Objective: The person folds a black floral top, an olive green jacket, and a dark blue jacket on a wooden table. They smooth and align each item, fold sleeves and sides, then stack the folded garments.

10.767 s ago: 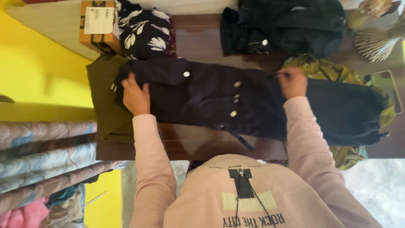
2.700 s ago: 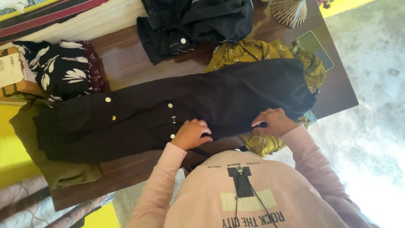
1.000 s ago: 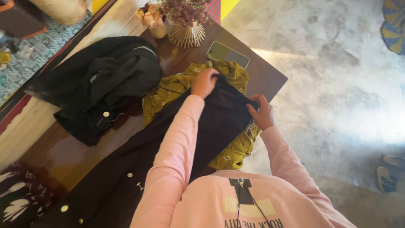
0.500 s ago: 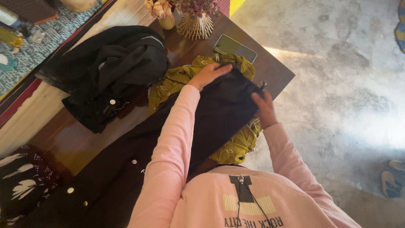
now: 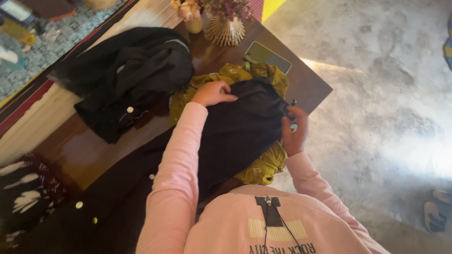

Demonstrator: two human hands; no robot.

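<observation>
Bare worktop [image 5: 117, 146] shows only in a strip between the black garment heap [image 5: 127, 75] on the far left and the long dark garment [image 5: 235, 131]. The far right corner is crowded: a phone [image 5: 267, 57], a fan-shaped vase [image 5: 225, 31] and mustard cloth [image 5: 245, 75]. Right of the worktop lies open concrete floor [image 5: 386, 103].

Black buttoned garment [image 5: 235, 131]: laid lengthwise along the tabletop's near edge, one end rumpled at the right corner.
</observation>
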